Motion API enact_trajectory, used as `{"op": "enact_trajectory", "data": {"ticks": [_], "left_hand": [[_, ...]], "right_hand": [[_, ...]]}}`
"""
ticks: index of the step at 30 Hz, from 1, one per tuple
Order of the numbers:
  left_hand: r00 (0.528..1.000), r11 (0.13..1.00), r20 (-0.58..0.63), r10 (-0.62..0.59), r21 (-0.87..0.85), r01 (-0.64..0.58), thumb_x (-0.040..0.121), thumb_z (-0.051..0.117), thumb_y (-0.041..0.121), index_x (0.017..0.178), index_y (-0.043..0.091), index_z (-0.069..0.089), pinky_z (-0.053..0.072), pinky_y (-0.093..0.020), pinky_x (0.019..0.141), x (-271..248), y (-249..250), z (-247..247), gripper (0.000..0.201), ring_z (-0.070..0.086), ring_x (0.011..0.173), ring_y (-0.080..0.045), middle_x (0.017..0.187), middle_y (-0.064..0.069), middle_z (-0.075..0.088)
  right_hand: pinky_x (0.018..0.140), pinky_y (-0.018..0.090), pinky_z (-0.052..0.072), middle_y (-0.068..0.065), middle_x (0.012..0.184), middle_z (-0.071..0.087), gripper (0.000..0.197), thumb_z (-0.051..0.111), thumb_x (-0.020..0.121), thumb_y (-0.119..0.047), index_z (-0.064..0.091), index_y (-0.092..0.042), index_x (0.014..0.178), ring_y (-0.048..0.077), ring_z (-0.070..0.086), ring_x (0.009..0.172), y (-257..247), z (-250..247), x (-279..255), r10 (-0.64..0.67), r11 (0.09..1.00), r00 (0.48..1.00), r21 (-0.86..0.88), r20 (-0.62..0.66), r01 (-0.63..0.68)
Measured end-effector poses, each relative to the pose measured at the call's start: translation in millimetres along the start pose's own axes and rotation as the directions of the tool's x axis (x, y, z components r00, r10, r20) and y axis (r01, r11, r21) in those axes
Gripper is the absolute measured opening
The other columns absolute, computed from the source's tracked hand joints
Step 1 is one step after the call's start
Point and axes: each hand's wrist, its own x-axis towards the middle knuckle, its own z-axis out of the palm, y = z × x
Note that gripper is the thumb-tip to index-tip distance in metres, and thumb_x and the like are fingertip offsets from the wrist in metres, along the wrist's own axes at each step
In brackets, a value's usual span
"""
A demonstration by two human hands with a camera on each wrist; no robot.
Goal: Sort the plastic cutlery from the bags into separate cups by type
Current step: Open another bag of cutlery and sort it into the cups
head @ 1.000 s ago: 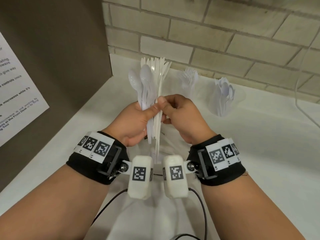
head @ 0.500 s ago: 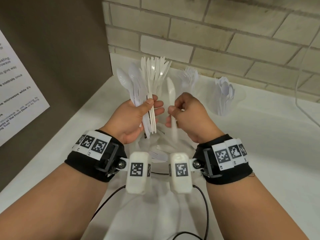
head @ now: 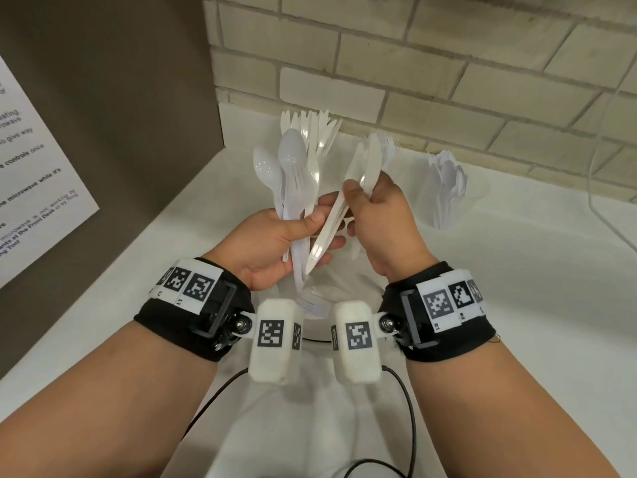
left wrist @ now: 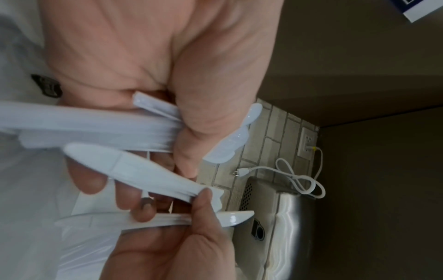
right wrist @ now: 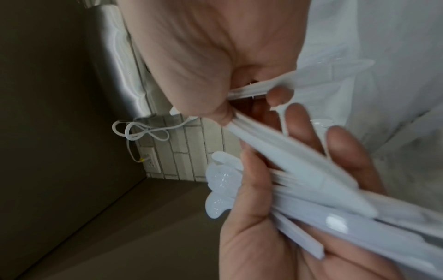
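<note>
My left hand grips a fanned bundle of white plastic spoons and forks, heads up. The same bundle crosses its palm in the left wrist view. My right hand pinches a few white knives between thumb and fingers. They slant across the left hand's fingertips, blades up and handles down. Those knives run from the right thumb in the right wrist view. Behind the hands stand a clear cup of forks and a clear cup of spoons.
A clear plastic bag with loose cutlery lies on the white counter below my hands. A brown panel with a printed notice closes the left side. A brick wall stands behind. A white cord hangs at the right.
The right hand drew a knife out of the left hand's bundle and moved right. It has now come back against the bundle, holding knives slanted across the left fingers.
</note>
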Motion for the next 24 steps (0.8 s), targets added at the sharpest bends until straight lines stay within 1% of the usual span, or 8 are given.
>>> {"op": "enact_trajectory", "data": {"ticks": [3,5,9,12,14,16,21,24], "left_hand": [[1.000,0.998,-0.011,-0.027,0.052,0.027,0.095,0.048,0.015,0.119,0.007,0.061,0.051,-0.043,0.092,0,0,-1,0.029,0.065,0.108,-0.031,0.119,-0.014,0.067],[0.999,0.996,-0.031,-0.037,0.085,0.039,0.095,0.050,0.017,0.114,0.011,0.064,0.053,-0.038,0.090,0,-1,-1,0.024,0.068,0.103,-0.024,0.115,-0.009,0.069],[0.998,0.989,-0.055,-0.021,0.145,0.029,0.094,0.053,0.022,0.113,0.019,0.066,0.052,-0.026,0.073,0,0,-3,0.023,0.062,0.071,-0.008,0.098,0.001,0.070],[1.000,0.991,-0.008,-0.025,0.132,0.026,0.093,0.054,0.022,0.118,0.020,0.062,0.047,-0.028,0.069,0,-2,-3,0.027,0.054,0.060,-0.006,0.096,-0.001,0.062],[0.999,0.987,-0.007,-0.033,0.155,0.034,0.093,0.053,0.023,0.113,0.019,0.064,0.049,-0.029,0.070,0,-3,-2,0.023,0.056,0.060,-0.007,0.094,-0.001,0.062],[0.999,0.985,-0.021,-0.033,0.169,0.036,0.095,0.051,0.022,0.109,0.017,0.065,0.055,-0.030,0.072,-1,-4,-2,0.021,0.063,0.067,-0.010,0.093,-0.001,0.065],[0.992,0.985,-0.118,0.039,0.169,-0.019,0.097,0.049,0.020,0.103,0.008,0.066,0.055,-0.037,0.086,3,-5,-2,0.021,0.069,0.092,-0.022,0.097,-0.009,0.070],[0.962,0.934,-0.227,0.155,0.350,-0.068,0.097,0.052,0.023,0.090,0.009,0.062,0.057,-0.035,0.073,5,-6,-3,0.019,0.066,0.070,-0.020,0.082,-0.007,0.066]], "right_hand": [[0.059,0.022,0.047,-0.001,0.072,0.065,0.009,0.041,0.100,-0.016,0.047,-0.010,0.105,0.009,0.062,0.058,-2,0,4,-0.054,0.998,0.991,-0.051,-0.119,0.049],[0.057,0.024,0.046,0.000,0.065,0.055,0.014,0.040,0.100,-0.018,0.045,-0.009,0.110,0.013,0.055,0.050,-4,-1,6,-0.018,0.999,0.986,0.024,-0.168,0.022],[0.053,0.018,0.042,-0.008,0.066,0.059,0.024,0.060,0.092,-0.032,0.061,-0.010,0.100,0.003,0.054,0.051,-3,-2,2,-0.020,0.996,0.999,-0.090,-0.042,0.016],[0.050,0.013,0.043,0.005,0.074,0.069,0.028,0.069,0.087,-0.026,0.064,-0.002,0.100,0.002,0.060,0.052,2,0,-1,0.024,0.999,0.998,-0.032,0.052,-0.023],[0.045,0.011,0.041,0.006,0.075,0.068,0.023,0.067,0.089,-0.021,0.064,0.000,0.096,0.002,0.060,0.050,3,0,-1,0.058,0.998,0.996,0.009,0.061,-0.059],[0.043,0.012,0.040,0.001,0.072,0.068,0.012,0.062,0.092,-0.018,0.064,-0.006,0.088,0.001,0.060,0.051,4,1,-1,0.065,0.998,0.996,0.023,0.063,-0.066],[0.055,0.024,0.041,0.000,0.074,0.073,0.014,0.046,0.099,-0.021,0.056,-0.016,0.091,0.003,0.054,0.047,7,5,4,0.049,0.998,0.993,0.053,-0.110,-0.043],[0.051,0.028,0.037,-0.002,0.057,0.061,0.018,0.046,0.099,-0.029,0.054,-0.013,0.099,0.011,0.045,0.044,4,-1,10,0.055,0.995,0.977,0.095,-0.206,-0.036]]}}
